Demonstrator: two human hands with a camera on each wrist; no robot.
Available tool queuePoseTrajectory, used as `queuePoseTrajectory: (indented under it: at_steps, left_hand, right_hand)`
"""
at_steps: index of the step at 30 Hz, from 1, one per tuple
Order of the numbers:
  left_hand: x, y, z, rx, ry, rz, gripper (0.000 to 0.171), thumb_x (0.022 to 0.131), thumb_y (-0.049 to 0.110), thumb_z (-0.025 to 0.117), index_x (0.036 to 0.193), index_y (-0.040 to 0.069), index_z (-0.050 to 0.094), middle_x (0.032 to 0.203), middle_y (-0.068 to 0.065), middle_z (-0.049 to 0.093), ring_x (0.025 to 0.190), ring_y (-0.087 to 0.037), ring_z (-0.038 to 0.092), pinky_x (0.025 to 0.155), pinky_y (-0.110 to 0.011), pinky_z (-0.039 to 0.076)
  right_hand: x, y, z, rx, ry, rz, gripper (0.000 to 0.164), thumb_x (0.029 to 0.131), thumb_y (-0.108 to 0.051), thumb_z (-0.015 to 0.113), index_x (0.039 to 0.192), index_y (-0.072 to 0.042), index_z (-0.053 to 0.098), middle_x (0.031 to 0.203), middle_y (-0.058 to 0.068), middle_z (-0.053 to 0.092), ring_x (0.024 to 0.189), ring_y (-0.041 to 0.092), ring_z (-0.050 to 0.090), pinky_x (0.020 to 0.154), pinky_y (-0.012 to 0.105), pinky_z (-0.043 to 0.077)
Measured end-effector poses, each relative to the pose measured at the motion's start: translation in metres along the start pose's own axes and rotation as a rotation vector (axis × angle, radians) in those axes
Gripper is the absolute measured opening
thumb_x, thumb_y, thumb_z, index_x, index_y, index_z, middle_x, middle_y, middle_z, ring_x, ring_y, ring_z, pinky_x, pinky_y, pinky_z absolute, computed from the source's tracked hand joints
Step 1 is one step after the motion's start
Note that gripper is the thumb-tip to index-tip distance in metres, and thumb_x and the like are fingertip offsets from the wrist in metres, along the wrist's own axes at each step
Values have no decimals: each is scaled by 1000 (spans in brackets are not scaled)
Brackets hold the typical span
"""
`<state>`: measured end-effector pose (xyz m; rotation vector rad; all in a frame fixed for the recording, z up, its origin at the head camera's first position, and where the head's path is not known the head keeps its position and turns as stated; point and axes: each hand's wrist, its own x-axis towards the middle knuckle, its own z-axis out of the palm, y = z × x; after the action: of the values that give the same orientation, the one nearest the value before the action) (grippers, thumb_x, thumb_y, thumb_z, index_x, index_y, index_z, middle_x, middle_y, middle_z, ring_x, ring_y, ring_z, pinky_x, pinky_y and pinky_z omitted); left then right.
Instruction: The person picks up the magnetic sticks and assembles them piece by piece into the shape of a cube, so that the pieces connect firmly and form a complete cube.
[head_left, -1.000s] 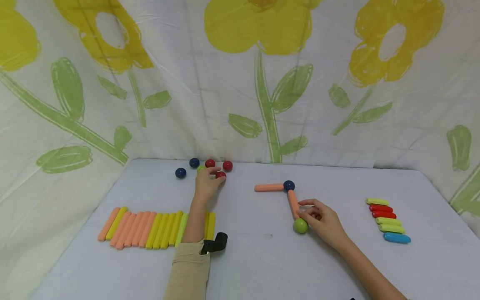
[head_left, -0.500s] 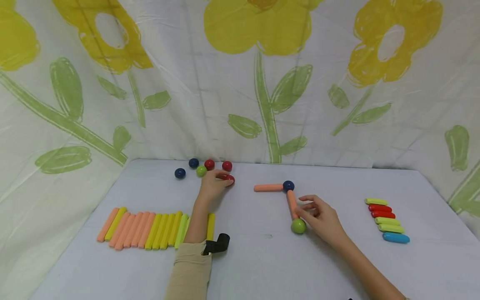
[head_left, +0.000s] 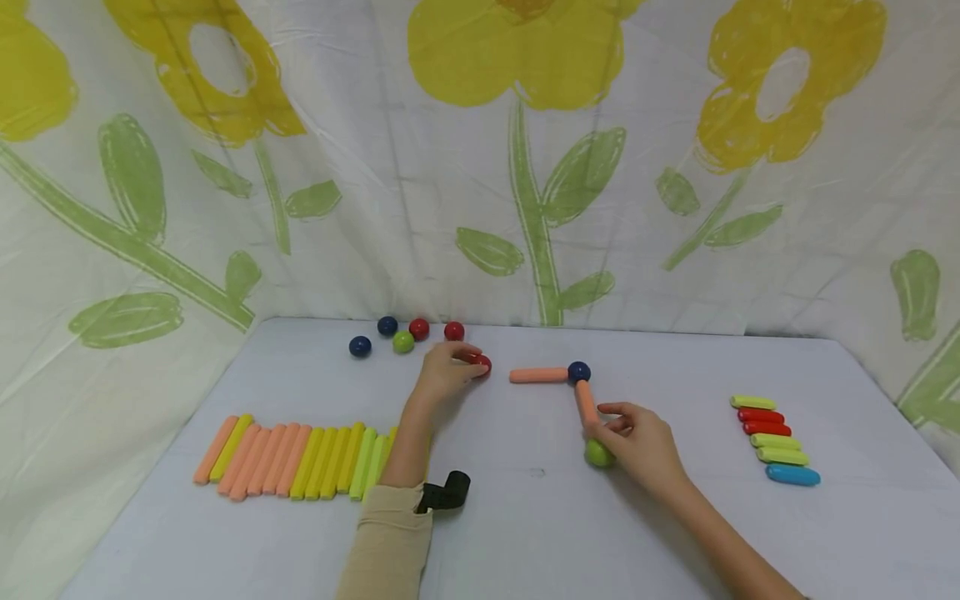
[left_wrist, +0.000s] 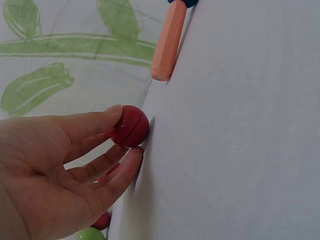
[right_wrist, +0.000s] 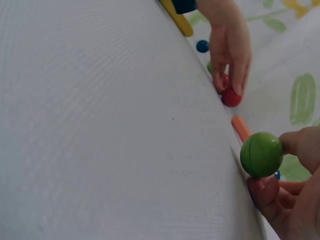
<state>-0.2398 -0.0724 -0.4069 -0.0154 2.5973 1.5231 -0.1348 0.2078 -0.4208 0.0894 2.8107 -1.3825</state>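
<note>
The left hand (head_left: 444,374) is pinching a red ball (head_left: 483,365) between thumb and fingertips, towards the far middle of the surface (head_left: 517,517). This ball is sitting just left of the far orange stick (head_left: 538,376), apart from its free end. The right hand (head_left: 640,440) is pinching a green ball (head_left: 600,454) at the near end of the near orange stick (head_left: 585,401); whether its fingers are also bearing on that stick, one cannot tell. A dark blue ball (head_left: 578,372) is forming the corner between both sticks.

Method, in judgement: the step in hand appears to be joining the red ball to the free end. The left hand should be leaving the stick-facing side bare and lining the ball up squarely; the right hand should be steadying the frame without dragging its corner apart.

Count: two loose red balls (head_left: 453,331), two loose dark blue balls (head_left: 360,347) and one loose green ball (head_left: 403,342) are lying far left. At right, three short lime pieces (head_left: 782,457), two short red pieces (head_left: 767,430) and one short blue piece (head_left: 793,475) are lying stacked near to far. The near-left row is showing about six orange rods (head_left: 295,460), at least five yellow rods (head_left: 307,463) and at least two lime rods (head_left: 362,464); the left forearm (head_left: 407,446) is hiding its right end, so no total is being certified
</note>
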Motion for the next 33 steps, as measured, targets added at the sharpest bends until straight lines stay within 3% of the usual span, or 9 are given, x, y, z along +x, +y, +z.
queuePoseTrajectory:
  at_steps: [6, 13, 21, 26, 30, 33]
  left_hand:
    - [0, 3, 6, 0, -73, 39, 30, 98, 12, 75, 126, 1, 72, 122, -16, 71, 116, -31, 63, 92, -37, 60]
    - [1, 5, 12, 11, -105, 61, 30, 98, 10, 75, 126, 0, 72, 122, -16, 71, 114, -31, 64, 93, -36, 61]
    - [-1, 7, 15, 8, -102, 42, 30, 99, 12, 75, 127, 3, 72, 123, -15, 71, 114, -30, 64, 95, -37, 60]
    - [-1, 5, 16, -1, -98, 35, 30, 99, 13, 75, 127, 3, 73, 123, -14, 71, 113, -29, 64, 94, -36, 61]
    - [-1, 3, 15, -11, -97, 38, 29, 98, 14, 76, 125, 3, 73, 121, -14, 72, 110, -29, 64, 92, -36, 60]
    - [-1, 3, 14, -18, -96, 43, 29, 98, 14, 77, 124, 2, 74, 119, -15, 73, 109, -28, 65, 91, -36, 60]
  right_hand:
    - [2, 3, -6, 129, -82, 105, 41, 101, -17, 68, 134, 7, 66, 86, 6, 66, 58, 15, 53, 52, 25, 49]
    - [5, 3, -10, 189, -93, 150, 47, 102, -22, 69, 138, 8, 64, 93, 6, 70, 66, 16, 57, 55, 26, 53]
    - [2, 5, -12, 20, -78, 36, 38, 100, -20, 71, 128, 6, 69, 97, 11, 74, 67, 18, 60, 55, 27, 52]
    - [4, 3, -15, -78, -65, -9, 40, 99, -24, 73, 127, 5, 70, 100, 11, 74, 79, 18, 66, 60, 28, 53]
    - [19, -1, -17, -151, -16, -80, 39, 98, -23, 73, 127, 2, 68, 105, 16, 74, 81, 22, 67, 62, 31, 52]
    - [39, -4, -16, -210, 11, -202, 41, 98, -22, 75, 130, 2, 67, 112, 22, 72, 89, 31, 67, 72, 41, 56]
